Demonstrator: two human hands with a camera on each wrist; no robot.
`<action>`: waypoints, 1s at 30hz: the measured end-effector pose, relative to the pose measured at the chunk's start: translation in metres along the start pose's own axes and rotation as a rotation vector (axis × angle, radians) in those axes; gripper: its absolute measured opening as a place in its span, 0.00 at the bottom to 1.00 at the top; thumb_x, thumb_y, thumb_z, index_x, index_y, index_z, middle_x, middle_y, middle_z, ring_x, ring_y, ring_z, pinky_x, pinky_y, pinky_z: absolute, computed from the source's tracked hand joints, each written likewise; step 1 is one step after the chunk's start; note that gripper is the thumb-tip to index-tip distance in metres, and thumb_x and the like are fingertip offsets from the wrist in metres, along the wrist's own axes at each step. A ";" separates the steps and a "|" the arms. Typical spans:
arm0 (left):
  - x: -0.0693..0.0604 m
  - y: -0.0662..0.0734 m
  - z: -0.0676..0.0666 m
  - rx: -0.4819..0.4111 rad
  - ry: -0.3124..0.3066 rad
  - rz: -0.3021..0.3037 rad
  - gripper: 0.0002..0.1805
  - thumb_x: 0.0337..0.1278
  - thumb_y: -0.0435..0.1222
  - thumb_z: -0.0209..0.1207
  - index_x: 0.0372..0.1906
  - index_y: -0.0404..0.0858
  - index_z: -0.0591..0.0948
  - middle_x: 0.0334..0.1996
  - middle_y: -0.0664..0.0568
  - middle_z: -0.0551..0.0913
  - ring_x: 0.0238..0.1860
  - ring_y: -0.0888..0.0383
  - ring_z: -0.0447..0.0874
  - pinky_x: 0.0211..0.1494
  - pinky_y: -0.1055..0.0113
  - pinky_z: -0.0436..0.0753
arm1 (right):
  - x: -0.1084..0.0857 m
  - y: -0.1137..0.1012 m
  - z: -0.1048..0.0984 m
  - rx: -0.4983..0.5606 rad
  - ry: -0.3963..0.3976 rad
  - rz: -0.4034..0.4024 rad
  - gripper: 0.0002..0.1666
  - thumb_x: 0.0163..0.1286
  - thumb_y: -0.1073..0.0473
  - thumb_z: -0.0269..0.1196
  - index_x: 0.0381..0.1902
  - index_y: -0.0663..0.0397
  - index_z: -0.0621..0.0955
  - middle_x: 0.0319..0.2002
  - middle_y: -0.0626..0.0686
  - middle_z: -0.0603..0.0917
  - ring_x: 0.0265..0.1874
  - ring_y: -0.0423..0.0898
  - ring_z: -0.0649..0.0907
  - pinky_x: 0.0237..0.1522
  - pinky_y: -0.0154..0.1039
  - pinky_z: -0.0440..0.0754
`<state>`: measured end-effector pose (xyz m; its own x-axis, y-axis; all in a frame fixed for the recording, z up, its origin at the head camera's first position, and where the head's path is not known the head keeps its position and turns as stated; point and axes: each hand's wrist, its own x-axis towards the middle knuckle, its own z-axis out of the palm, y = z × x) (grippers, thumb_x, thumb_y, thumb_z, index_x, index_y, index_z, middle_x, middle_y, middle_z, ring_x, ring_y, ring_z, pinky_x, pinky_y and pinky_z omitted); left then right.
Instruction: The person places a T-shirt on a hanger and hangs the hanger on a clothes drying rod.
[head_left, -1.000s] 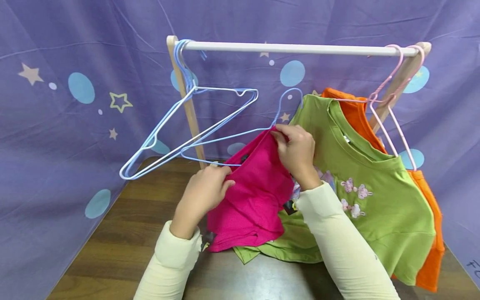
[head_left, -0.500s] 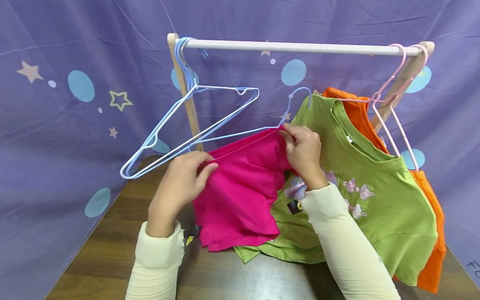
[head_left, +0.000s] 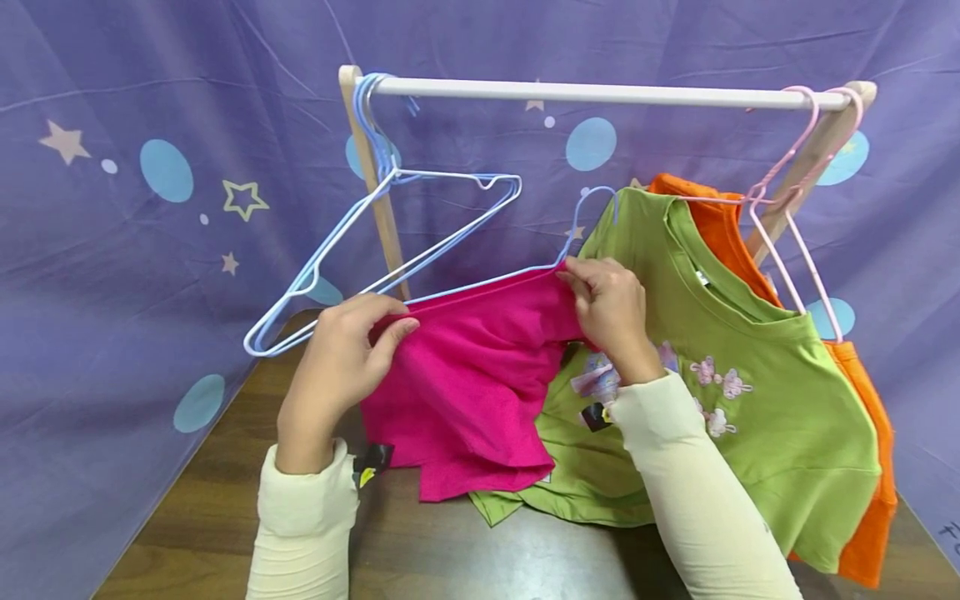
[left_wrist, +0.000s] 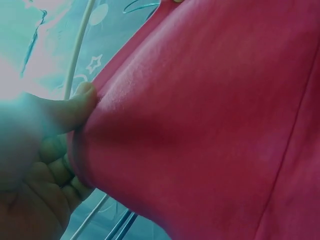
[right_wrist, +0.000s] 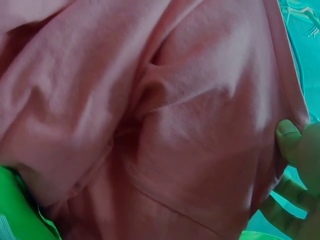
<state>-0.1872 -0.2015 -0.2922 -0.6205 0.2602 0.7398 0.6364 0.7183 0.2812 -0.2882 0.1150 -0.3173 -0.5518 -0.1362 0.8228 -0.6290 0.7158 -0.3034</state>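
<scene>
A bright pink garment (head_left: 472,375) spreads between my two hands, its top edge fairly straight and sloping up to the right. My left hand (head_left: 337,358) pinches the left end of that edge between thumb and fingers. At the upper right corner, my right hand (head_left: 611,312) pinches the cloth just below the hook of a blue wire hanger (head_left: 573,237). The hanger's long arm shows along the garment's top edge; its lower part is hidden by the cloth. In the left wrist view the pink cloth (left_wrist: 200,110) is stretched smooth; in the right wrist view it lies in folds.
A rack with a white rail (head_left: 585,92) stands behind. White and blue hangers (head_left: 450,237) hang at its left end. Pink hangers (head_left: 772,200) hold a green shirt (head_left: 780,433) and an orange garment (head_left: 870,467) at the right. Below is a wooden table (head_left: 202,517).
My left hand has moved left and slightly up along the pink garment's edge, drawing it wide. My right hand has shifted slightly right with the blue hanger's hook.
</scene>
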 end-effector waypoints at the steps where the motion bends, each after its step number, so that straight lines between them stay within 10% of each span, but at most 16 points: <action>1: 0.000 0.000 0.000 -0.004 -0.006 0.005 0.07 0.56 0.30 0.72 0.38 0.33 0.87 0.36 0.45 0.88 0.39 0.49 0.86 0.47 0.54 0.83 | 0.000 0.000 -0.002 -0.007 -0.021 0.005 0.10 0.66 0.62 0.70 0.45 0.51 0.91 0.41 0.52 0.91 0.33 0.56 0.85 0.31 0.55 0.79; 11: 0.002 0.005 0.012 0.006 -0.070 0.037 0.06 0.56 0.31 0.72 0.36 0.34 0.86 0.31 0.47 0.86 0.34 0.50 0.85 0.44 0.55 0.82 | -0.002 -0.002 -0.005 0.035 -0.170 -0.071 0.14 0.64 0.68 0.70 0.46 0.52 0.91 0.43 0.53 0.91 0.42 0.54 0.86 0.41 0.54 0.84; 19: 0.006 0.011 0.026 0.017 -0.081 0.057 0.07 0.52 0.30 0.75 0.34 0.36 0.87 0.31 0.49 0.86 0.36 0.49 0.81 0.46 0.54 0.78 | -0.010 -0.016 0.002 0.003 -0.110 -0.049 0.12 0.65 0.61 0.72 0.46 0.50 0.91 0.42 0.50 0.91 0.38 0.52 0.86 0.37 0.53 0.83; 30: -0.002 -0.002 0.003 0.081 -0.194 -0.200 0.27 0.60 0.38 0.71 0.60 0.29 0.79 0.48 0.39 0.83 0.52 0.42 0.81 0.60 0.46 0.77 | -0.023 -0.017 0.008 -0.007 0.014 0.128 0.10 0.67 0.55 0.71 0.46 0.47 0.91 0.43 0.47 0.91 0.35 0.52 0.86 0.34 0.56 0.80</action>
<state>-0.1887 -0.2013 -0.2957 -0.8111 0.2211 0.5416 0.4585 0.8152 0.3539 -0.2691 0.1009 -0.3349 -0.6197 -0.0337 0.7841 -0.5501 0.7313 -0.4033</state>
